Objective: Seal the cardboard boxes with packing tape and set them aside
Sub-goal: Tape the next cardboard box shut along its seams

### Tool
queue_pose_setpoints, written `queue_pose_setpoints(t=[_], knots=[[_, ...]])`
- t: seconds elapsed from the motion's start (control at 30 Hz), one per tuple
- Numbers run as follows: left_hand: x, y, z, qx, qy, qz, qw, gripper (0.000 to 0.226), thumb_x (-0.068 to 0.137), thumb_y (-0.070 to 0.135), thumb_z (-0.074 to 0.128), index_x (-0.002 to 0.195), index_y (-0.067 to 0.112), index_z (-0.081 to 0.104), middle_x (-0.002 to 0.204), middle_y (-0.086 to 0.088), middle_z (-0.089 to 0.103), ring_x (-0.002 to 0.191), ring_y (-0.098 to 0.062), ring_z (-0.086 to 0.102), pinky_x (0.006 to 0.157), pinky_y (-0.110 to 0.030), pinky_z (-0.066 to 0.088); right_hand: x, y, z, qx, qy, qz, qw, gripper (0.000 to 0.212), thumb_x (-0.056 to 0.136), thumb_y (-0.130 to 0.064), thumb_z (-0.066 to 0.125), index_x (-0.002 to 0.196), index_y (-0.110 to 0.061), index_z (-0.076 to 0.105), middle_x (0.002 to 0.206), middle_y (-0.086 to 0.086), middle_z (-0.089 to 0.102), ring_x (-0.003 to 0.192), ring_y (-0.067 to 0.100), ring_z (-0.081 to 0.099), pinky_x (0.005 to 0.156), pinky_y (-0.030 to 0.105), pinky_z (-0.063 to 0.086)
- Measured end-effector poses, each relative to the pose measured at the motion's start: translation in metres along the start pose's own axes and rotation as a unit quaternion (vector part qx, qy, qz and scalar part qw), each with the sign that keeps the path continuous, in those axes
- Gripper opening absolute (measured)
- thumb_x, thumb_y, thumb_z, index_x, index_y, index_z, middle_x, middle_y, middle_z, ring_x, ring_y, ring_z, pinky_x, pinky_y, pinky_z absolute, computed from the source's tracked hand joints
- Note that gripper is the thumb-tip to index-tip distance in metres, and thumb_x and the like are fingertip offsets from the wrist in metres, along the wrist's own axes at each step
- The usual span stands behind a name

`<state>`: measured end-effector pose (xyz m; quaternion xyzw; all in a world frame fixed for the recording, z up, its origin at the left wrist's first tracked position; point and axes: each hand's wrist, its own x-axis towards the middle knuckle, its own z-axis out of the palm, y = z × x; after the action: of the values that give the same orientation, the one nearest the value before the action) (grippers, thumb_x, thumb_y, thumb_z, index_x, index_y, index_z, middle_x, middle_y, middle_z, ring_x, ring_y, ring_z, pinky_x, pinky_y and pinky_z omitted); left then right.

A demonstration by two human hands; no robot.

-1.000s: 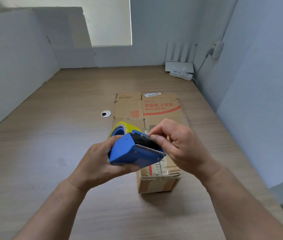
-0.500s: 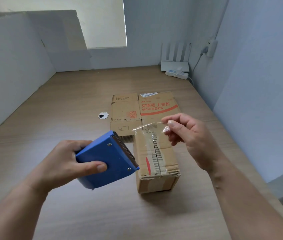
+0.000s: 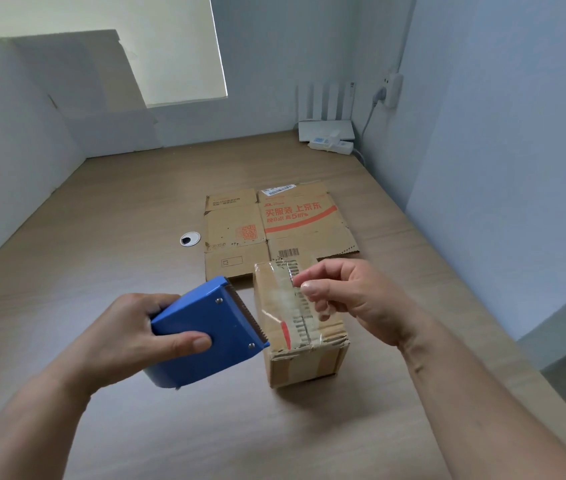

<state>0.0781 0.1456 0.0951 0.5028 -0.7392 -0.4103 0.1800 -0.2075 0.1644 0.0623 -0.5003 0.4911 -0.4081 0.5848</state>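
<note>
Pinching the free end of the clear packing tape (image 3: 285, 303) between thumb and forefinger, the right hand (image 3: 354, 299) is hovering low over the small cardboard box (image 3: 305, 362) on the wooden desk (image 3: 136, 209). The left hand (image 3: 125, 337) is gripping the blue tape dispenser (image 3: 205, 334) just left of the box. A second ago both hands were meeting at the blade; now the strip is spanning the top seam, probably ready for pressing down. Beyond, a flattened carton (image 3: 274, 223) is lying beside a cable grommet (image 3: 190, 239), well clear of the seam.
</note>
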Motion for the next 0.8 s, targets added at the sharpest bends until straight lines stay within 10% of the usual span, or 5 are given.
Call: queue_pose_setpoints(t=[0.23,0.47,0.8], knots=[[0.009,-0.003,-0.004,0.010,-0.022,0.009,1.000,0.079,0.027,0.094,0.061,0.092,0.050,0.067,0.077,0.006,0.073,0.069,-0.014,0.066,0.061,-0.029,0.048,-0.006,0.008,0.004,-0.129,0.024,-0.012,0.991,0.015,0.089,-0.003,0.062,0.083,-0.016,0.067,0.074,-0.006,0.063,0.067,0.002,0.057,0.061,0.024,0.051],[0.017,-0.007,-0.003,0.027,-0.068,-0.004,0.997,0.088,0.022,0.094,0.061,0.081,0.030,0.074,0.076,0.007,0.072,0.068,-0.012,0.065,0.058,-0.026,0.045,-0.010,0.011,0.005,0.080,0.092,-0.023,0.992,0.012,0.091,-0.005,0.057,0.085,-0.008,0.067,0.068,0.007,0.064,0.056,0.017,0.061,0.055,0.030,0.054],[0.031,-0.009,0.000,0.011,-0.160,-0.045,0.986,0.078,0.023,0.090,0.065,0.075,0.033,0.073,0.081,0.004,0.074,0.074,-0.021,0.069,0.072,-0.036,0.046,-0.024,0.042,-0.015,-0.032,0.278,-0.048,0.959,0.017,0.090,-0.004,0.060,0.074,-0.007,0.064,0.055,-0.001,0.056,0.041,0.009,0.049,0.046,0.024,0.049]])
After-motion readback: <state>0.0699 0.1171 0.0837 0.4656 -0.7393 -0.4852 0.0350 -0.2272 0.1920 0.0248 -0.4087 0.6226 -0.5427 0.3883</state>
